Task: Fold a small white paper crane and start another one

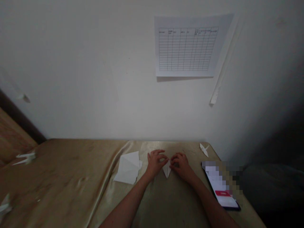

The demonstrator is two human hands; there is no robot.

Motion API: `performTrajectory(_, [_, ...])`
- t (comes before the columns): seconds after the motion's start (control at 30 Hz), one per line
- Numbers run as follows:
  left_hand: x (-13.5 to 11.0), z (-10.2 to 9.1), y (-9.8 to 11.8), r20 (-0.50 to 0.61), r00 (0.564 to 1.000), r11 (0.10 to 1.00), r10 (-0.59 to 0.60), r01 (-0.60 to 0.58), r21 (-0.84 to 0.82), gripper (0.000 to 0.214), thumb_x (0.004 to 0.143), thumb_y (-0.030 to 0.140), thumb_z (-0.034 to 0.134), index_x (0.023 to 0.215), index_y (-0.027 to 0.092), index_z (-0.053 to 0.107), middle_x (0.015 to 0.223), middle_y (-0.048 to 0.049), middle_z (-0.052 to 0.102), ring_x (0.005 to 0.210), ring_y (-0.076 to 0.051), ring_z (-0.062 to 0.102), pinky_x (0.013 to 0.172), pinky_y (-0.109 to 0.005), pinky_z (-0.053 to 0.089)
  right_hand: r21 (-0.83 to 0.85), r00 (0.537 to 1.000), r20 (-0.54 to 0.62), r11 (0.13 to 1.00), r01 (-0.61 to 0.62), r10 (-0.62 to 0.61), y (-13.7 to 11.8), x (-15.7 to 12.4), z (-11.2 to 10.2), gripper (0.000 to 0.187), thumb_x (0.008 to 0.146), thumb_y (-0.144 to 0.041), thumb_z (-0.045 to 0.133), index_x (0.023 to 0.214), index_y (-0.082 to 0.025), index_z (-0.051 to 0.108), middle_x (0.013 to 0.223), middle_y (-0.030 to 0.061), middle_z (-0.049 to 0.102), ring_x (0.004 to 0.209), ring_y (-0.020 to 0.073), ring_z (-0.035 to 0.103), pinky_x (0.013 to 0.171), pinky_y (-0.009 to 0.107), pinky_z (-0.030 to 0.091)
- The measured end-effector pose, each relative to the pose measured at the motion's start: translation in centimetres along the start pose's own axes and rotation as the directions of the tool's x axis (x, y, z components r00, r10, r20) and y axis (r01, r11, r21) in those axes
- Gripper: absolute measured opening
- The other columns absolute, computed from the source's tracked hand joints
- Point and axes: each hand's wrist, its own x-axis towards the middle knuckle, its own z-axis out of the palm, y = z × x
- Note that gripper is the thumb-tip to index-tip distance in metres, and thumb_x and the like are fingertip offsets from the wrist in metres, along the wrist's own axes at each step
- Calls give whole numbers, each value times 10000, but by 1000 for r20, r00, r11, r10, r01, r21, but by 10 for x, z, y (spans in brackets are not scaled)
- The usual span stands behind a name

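Observation:
A small piece of white folded paper [167,171], kite-shaped with a point toward me, lies on the cloth-covered table between my two hands. My left hand [156,161] pinches its upper left edge with thumb and forefinger. On the other side, my right hand [180,163] has its fingertips closed on the upper right edge. The fingers partly cover the paper's top. Left of my left hand rests a small stack of white paper sheets [128,167] with creases in the top one.
A phone [220,186] with a lit screen lies at the table's right edge. Folded paper figures sit at the back right [204,149], far left [25,157] and lower left [5,205]. A printed table sheet [186,49] hangs on the wall behind the gold tablecloth [78,183].

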Motion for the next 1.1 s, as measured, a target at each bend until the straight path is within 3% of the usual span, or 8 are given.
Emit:
performTrajectory(0.17, [2, 4, -4, -42, 999, 999, -24, 23, -25, 62, 824, 306, 717, 855, 324, 767, 1256, 21, 674, 1246, -252, 513, 1160, -569, 222, 8, 999, -34, 1000, 10, -9, 2, 1, 1, 68, 845, -284, 661, 857, -244, 715, 1045, 32, 672, 1163, 236, 476, 1053, 397, 300])
performTrajectory(0.4, [0, 4, -3, -38, 999, 999, -23, 22, -25, 66, 820, 325, 718, 855, 333, 773, 1247, 26, 677, 1246, -253, 516, 1164, -567, 205, 13, 997, -70, 999, 43, -42, 3, 1, 3, 50, 806, -264, 679, 784, -236, 713, 1038, 40, 666, 1139, 235, 488, 1042, 394, 318])
performTrajectory(0.57, [-1, 0, -1, 11, 1000, 1000, -22, 22, -8, 99, 726, 352, 801, 819, 337, 773, 1289, 20, 652, 1279, -293, 486, 1160, -629, 154, 33, 995, -96, 998, 44, -41, 3, 0, 3, 58, 788, -239, 685, 738, -233, 714, 1025, 46, 669, 1122, 237, 496, 1041, 399, 329])
performTrajectory(1.1, [-1, 0, 2, 17, 999, 998, -43, 43, -42, 42, 754, 339, 775, 787, 313, 768, 1286, 8, 659, 1285, -295, 483, 1152, -674, 123, 90, 983, -177, 994, 65, -48, 5, 2, 10, 71, 814, -288, 697, 769, -246, 732, 992, 53, 660, 1086, 237, 501, 1021, 405, 357])
